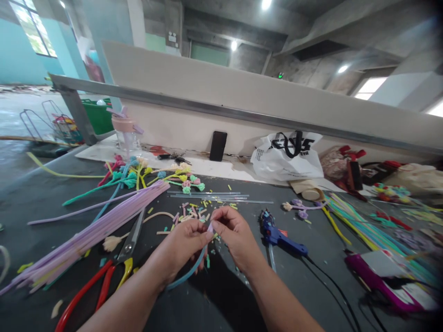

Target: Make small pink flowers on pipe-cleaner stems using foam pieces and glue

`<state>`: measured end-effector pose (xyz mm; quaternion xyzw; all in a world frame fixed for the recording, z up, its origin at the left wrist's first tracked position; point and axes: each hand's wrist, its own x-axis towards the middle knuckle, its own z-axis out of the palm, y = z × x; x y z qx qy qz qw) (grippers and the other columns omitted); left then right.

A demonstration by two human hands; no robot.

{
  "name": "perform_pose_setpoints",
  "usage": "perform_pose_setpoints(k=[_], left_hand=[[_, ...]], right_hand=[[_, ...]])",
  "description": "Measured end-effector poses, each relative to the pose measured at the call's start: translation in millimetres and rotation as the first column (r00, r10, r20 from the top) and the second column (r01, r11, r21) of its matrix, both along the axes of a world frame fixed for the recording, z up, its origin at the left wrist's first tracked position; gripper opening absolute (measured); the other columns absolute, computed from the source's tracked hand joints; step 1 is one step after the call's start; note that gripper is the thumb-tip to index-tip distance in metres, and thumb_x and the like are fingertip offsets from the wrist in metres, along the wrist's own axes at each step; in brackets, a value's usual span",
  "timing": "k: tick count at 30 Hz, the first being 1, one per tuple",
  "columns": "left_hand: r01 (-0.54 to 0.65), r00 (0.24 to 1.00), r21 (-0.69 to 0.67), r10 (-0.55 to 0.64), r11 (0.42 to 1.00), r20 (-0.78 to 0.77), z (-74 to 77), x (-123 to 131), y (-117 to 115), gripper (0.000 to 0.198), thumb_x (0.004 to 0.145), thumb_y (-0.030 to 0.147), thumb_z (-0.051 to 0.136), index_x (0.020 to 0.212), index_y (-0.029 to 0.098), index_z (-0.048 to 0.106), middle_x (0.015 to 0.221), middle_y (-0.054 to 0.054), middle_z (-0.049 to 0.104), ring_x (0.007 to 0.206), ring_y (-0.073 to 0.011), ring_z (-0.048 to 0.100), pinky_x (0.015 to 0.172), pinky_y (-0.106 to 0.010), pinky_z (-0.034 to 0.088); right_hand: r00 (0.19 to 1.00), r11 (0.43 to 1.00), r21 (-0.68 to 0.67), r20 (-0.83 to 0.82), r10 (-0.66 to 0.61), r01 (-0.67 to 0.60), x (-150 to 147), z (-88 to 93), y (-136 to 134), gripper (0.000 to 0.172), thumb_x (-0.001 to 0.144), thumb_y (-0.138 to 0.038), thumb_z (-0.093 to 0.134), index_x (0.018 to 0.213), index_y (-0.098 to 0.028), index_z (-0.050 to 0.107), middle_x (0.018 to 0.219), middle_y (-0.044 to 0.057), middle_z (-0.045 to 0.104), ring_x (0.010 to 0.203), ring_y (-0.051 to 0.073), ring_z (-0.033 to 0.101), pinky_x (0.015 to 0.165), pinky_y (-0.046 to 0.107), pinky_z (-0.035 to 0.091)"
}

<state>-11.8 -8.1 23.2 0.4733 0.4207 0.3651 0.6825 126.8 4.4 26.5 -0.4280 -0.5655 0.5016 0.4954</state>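
In front of me, my left hand [188, 242] pinches a blue chenille stem [190, 275], which curves down and to the left below the fingers. My right hand [232, 235] closes its thumb and forefinger on a small lilac piece [210, 227] at the stem's upper end. The fingertips of both hands nearly meet there and partly cover the join. Just behind the hands lie short cut pieces [190, 212] in several colours. Scissors [126, 251] with red handles lie open beside my left forearm. To the right of my right hand rests a blue glue gun [282, 239].
A bundle of lilac stems [100, 226] lies at left, below small knotted flowers [129, 180]. Clear glue sticks [214, 196] lie behind the scraps. A phone [218, 146] leans at the back, near a white bag [287, 159]. Cables and a purple device [380, 283] occupy the right.
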Motion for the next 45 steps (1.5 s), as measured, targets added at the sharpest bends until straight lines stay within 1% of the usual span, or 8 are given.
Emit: perform_pose_setpoints(k=[16, 22, 31, 34, 36, 37, 40, 45], left_hand=[[0.070, 0.960, -0.140, -0.029, 0.988, 0.279, -2.4, -1.0, -5.3, 0.018, 0.076, 0.030, 0.060, 0.072, 0.016, 0.049, 0.056, 0.003, 0.054, 0.039, -0.0077, 0.052, 0.036, -0.018, 0.043], [0.177, 0.904, -0.129, -0.110, 0.976, 0.412, 6.3, -4.8, -9.2, 0.011, 0.077, 0.021, 0.060, 0.074, 0.012, 0.054, 0.064, 0.000, 0.056, 0.044, -0.0057, 0.052, 0.039, -0.015, 0.043], [0.214, 0.880, -0.110, -0.143, 0.971, 0.452, 14.0, -9.9, -14.6, 0.011, 0.079, 0.021, 0.058, 0.073, 0.012, 0.056, 0.059, -0.001, 0.056, 0.041, -0.0061, 0.051, 0.035, -0.014, 0.039], [0.253, 0.813, -0.066, -0.174, 0.965, 0.556, 15.9, -14.0, -18.3, 0.007, 0.080, 0.019, 0.055, 0.076, 0.014, 0.055, 0.059, 0.000, 0.056, 0.043, -0.0079, 0.053, 0.035, -0.015, 0.040], [0.267, 0.747, -0.019, -0.195, 0.963, 0.636, 16.0, -16.5, -20.3, 0.006, 0.081, 0.018, 0.053, 0.076, 0.015, 0.055, 0.057, 0.001, 0.055, 0.041, -0.0082, 0.053, 0.033, -0.015, 0.039], [0.271, 0.716, 0.006, -0.206, 0.962, 0.667, 15.7, -17.3, -20.8, 0.007, 0.082, 0.019, 0.052, 0.076, 0.015, 0.055, 0.056, 0.001, 0.055, 0.039, -0.0078, 0.051, 0.032, -0.015, 0.038], [0.271, 0.676, 0.026, -0.210, 0.962, 0.706, 13.8, -17.8, -20.3, 0.008, 0.082, 0.019, 0.052, 0.077, 0.015, 0.056, 0.056, 0.002, 0.053, 0.034, -0.0059, 0.047, 0.028, -0.013, 0.034], [0.234, 0.759, -0.034, -0.161, 0.972, 0.631, 10.1, -14.9, -15.9, 0.006, 0.081, 0.020, 0.054, 0.077, 0.015, 0.055, 0.055, 0.003, 0.051, 0.035, -0.0050, 0.045, 0.028, -0.013, 0.031]], right_hand=[[1.000, 1.000, 0.020, 0.028, 0.005, -0.005, 2.0, 2.9, -2.7, 0.007, 0.076, -0.024, 0.060, 0.079, -0.020, 0.057, 0.075, -0.002, 0.054, 0.071, 0.013, 0.049, 0.068, 0.024, 0.039], [0.994, 0.990, 0.096, -0.042, -0.101, 0.105, 5.6, 4.5, 0.1, 0.028, 0.087, -0.042, 0.045, 0.088, -0.019, 0.060, 0.087, 0.004, 0.060, 0.082, 0.017, 0.054, 0.077, 0.030, 0.041], [0.937, 0.919, 0.297, 0.150, -0.314, 0.261, 37.9, 70.7, -22.0, 0.021, 0.080, -0.031, 0.056, 0.099, -0.021, 0.054, 0.092, 0.003, 0.059, 0.086, 0.017, 0.055, 0.077, 0.029, 0.043], [0.784, 0.862, 0.400, 0.403, -0.472, 0.313, 78.2, 67.8, -18.7, 0.024, 0.081, -0.027, 0.050, 0.103, -0.019, 0.051, 0.096, 0.006, 0.059, 0.087, 0.017, 0.057, 0.077, 0.030, 0.045], [0.503, 0.846, 0.397, 0.682, -0.531, 0.356, 109.2, 50.6, -12.1, 0.027, 0.082, -0.022, 0.041, 0.107, -0.018, 0.047, 0.097, 0.007, 0.059, 0.085, 0.017, 0.058, 0.076, 0.030, 0.046], [0.431, 0.851, 0.368, 0.743, -0.512, 0.376, 123.4, 39.5, -9.5, 0.027, 0.080, -0.018, 0.040, 0.106, -0.016, 0.049, 0.093, 0.007, 0.060, 0.082, 0.018, 0.058, 0.075, 0.032, 0.046], [0.279, 0.851, 0.326, 0.844, -0.458, 0.412, 153.0, 6.5, -9.2, 0.030, 0.073, -0.010, 0.042, 0.099, -0.016, 0.055, 0.097, 0.010, 0.060, 0.091, 0.023, 0.056, 0.080, 0.038, 0.042], [0.147, 0.887, 0.228, 0.940, -0.308, 0.401, 163.3, -21.6, -21.4, 0.048, 0.062, -0.006, 0.050, 0.107, -0.020, 0.056, 0.112, 0.011, 0.056, 0.105, 0.032, 0.048, 0.081, 0.046, 0.035]])
